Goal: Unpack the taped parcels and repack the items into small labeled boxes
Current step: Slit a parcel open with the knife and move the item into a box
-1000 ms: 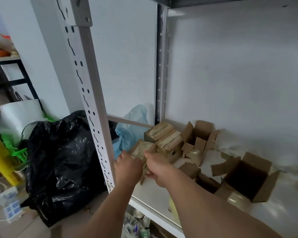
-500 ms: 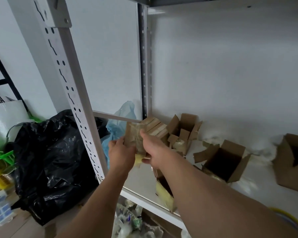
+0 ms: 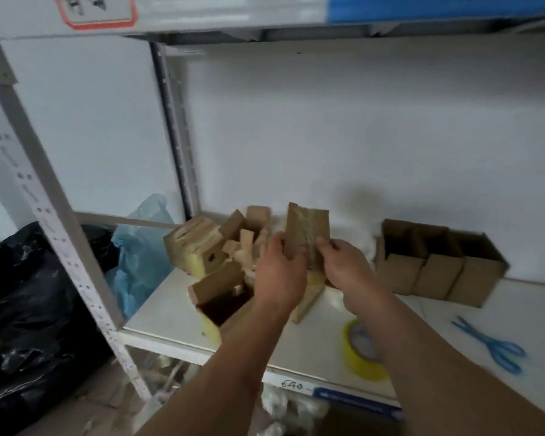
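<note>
A small brown taped parcel [image 3: 307,234] is held upright above the white shelf [image 3: 167,322], gripped on both sides. My left hand [image 3: 279,272] clasps its left edge and my right hand [image 3: 346,265] clasps its right edge. Behind and left of my hands lies a pile of taped parcels and opened small boxes [image 3: 211,247]. An open box [image 3: 221,300] with a yellow side lies near the shelf's front edge. A row of three open empty cardboard boxes [image 3: 434,272] stands against the wall at the right.
A yellow tape roll [image 3: 362,354] lies by my right forearm, blue scissors [image 3: 491,347] further right. A black rubbish bag [image 3: 29,309] and a blue plastic bag [image 3: 139,256] sit left of the perforated shelf post [image 3: 54,228]. White packing filler [image 3: 368,247] lies at the back.
Both hands have carried the parcel rightward and turned it upright. The view has swung right, bringing the box row, tape roll and scissors into sight.
</note>
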